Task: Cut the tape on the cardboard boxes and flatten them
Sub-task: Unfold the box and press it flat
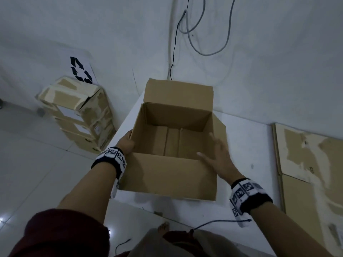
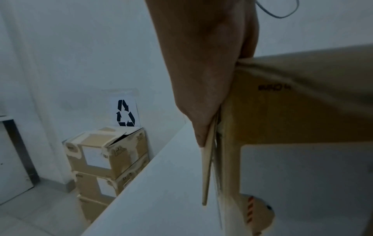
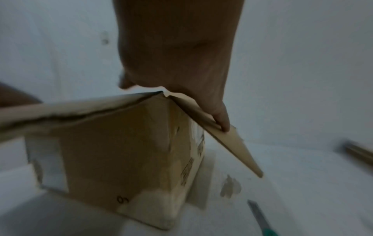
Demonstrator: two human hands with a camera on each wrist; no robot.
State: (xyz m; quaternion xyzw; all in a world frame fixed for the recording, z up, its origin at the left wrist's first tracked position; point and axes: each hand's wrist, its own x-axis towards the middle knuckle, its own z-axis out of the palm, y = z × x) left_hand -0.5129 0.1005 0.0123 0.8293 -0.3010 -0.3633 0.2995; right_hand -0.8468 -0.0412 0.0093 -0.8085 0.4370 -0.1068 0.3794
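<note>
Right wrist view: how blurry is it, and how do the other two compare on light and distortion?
Right wrist: motion-blurred, the open box and the cutter on the table smeared, the right hand soft. Left wrist: dim, the left hand up close is soft, the stacked boxes readable. Head: dim, bluish, wide-angle bending at the edges, slight blur on the right hand's fingers.

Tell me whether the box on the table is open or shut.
Open: the box has its top flaps folded outward, showing a bare inside. Its bottom flaps lie closed.
</note>
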